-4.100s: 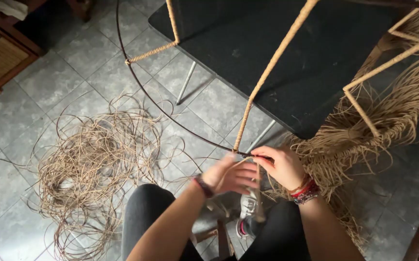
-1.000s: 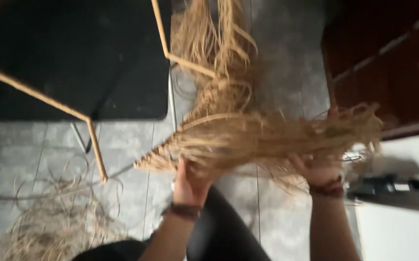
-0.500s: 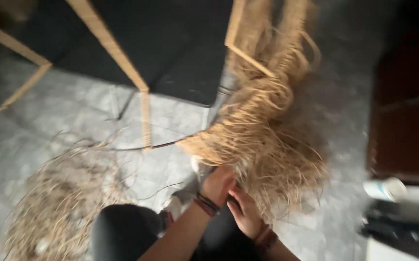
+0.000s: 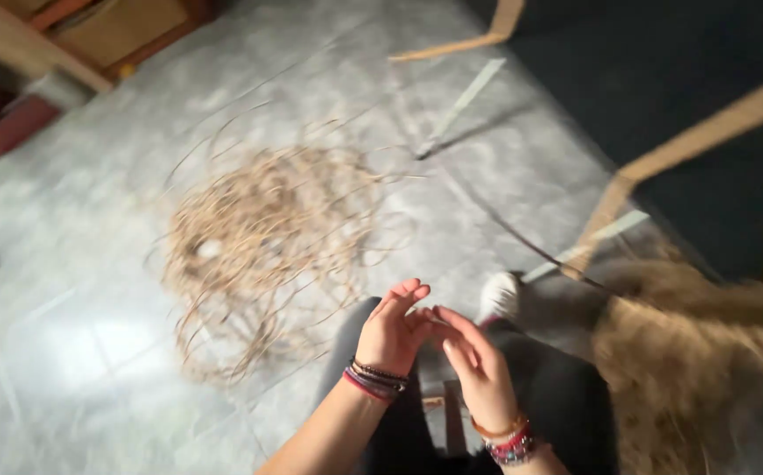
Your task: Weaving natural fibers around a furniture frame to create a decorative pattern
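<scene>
the left hand (image 4: 392, 332) and right hand (image 4: 476, 369) meet fingertip to fingertip over the lap, both grips loose and seemingly empty, between the tangled cord heap (image 4: 262, 237) on the floor (image 4: 65, 290) and the blurred fibre bundle (image 4: 698, 361) at the right.

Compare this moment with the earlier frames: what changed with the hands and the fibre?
Both hands have let go: the left hand and right hand are now open and empty above the lap, away from the fibre bundle they gripped before. The loose strand pile remains on the tiled floor.
</scene>
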